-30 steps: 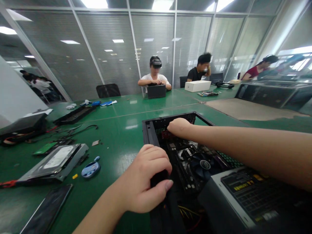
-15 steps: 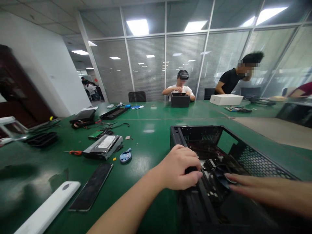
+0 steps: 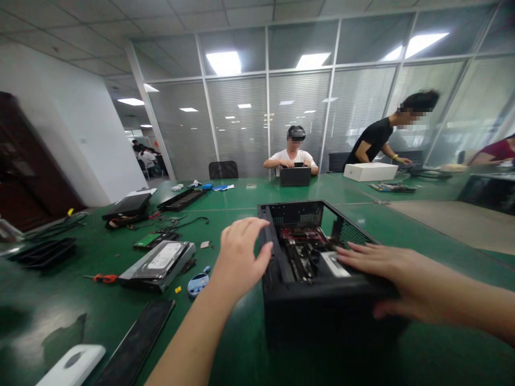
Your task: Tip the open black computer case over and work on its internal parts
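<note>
An open-topped black metal computer case (image 3: pixel 322 313) sits on the green-surfaced table (image 3: pixel 229 343), directly in front of the person and slightly right of centre. Its interior is exposed from above: a reddish circuit board (image 3: pixel 300 234) shows toward the far end, and a box-shaped unit with a pale metal face (image 3: pixel 335 264) sits near the close end.

The bare left hand (image 3: pixel 241 257) is at the left side rail of the case, thumb and fingers spread in a curve with a gap between their tips. Whether the fingertips touch the rail cannot be told. The bare right hand (image 3: pixel 386 273) lies over the near right part of the case, fingers extended and roughly level, thumb apart and lower, beside the near wall. It is blurred; firmness of contact cannot be determined.

To the left of the case, apart from it, lies a silver metal drive with a white label (image 3: pixel 163 260). An orange-handled screwdriver (image 3: pixel 105 279) lies at its left end. A small round blue container (image 3: pixel 197 285) and a tiny yellow piece (image 3: pixel 177 289) are near its right side. A flat black rectangular panel (image 3: pixel 139 343) lies closer to the person, beside a white rounded-end object (image 3: pixel 74 364) partly out of view.

Across the table, a person in a white shirt (image 3: pixel 296 157) sits behind a dark box (image 3: pixel 295 177).
</note>
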Motion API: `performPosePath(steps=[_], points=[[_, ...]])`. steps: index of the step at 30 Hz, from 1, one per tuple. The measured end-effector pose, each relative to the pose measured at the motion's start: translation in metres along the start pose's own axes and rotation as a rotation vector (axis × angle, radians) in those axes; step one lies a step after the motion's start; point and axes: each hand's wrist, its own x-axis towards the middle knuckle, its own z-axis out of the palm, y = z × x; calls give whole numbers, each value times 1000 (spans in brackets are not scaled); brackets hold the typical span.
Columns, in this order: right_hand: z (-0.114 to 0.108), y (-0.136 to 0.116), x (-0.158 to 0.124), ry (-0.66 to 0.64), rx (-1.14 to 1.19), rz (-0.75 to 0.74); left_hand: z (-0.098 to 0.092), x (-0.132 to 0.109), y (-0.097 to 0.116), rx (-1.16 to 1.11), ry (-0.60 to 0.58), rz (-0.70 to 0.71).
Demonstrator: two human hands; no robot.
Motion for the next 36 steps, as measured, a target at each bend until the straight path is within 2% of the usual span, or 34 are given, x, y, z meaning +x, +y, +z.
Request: performPosePath(steps=[1, 2, 3, 5, 7, 9, 12, 15, 18, 20, 21, 23, 25, 32, 36], points=[[3, 6, 36, -100, -6, -57, -4, 2, -3, 22, 77, -67], [9, 11, 71, -115, -30, -47, -8, 3, -3, 22, 117, -110], [18, 15, 104, -81, -66, 6, -11, 3, 0, 7, 122, -129], [46, 19, 155, 51, -128, 204, -15, 1, 11, -23, 56, -106], [77, 17, 184, 156, -108, 404, -15, -3, 23, -24, -40, -40], [106, 12, 189, 187, -38, 504, -13, -6, 30, -12, -95, 4], [133, 5, 158, 161, 27, 486, -2, -6, 25, -14, -146, 6], [142, 5, 94, 199, 124, 403, 24, -9, 4, -19, -252, -81], [132, 6, 23, 234, 250, 322, 63, -20, -27, 34, -369, -301], [118, 5, -12, 249, 300, 330, 89, -32, -46, 81, -450, -417], [111, 5, -23, 269, 316, 349, 99, -38, -54, 103, -478, -429], [99, 8, -33, 331, 330, 396, 114, -48, -67, 148, -506, -441], [96, 16, -31, 404, 320, 431, 120, -52, -74, 167, -517, -442], [111, 50, -23, 542, 199, 364, 123, -53, -81, 210, -505, -455], [99, 52, -27, 609, 95, 357, 126, -53, -83, 190, -511, -434]])
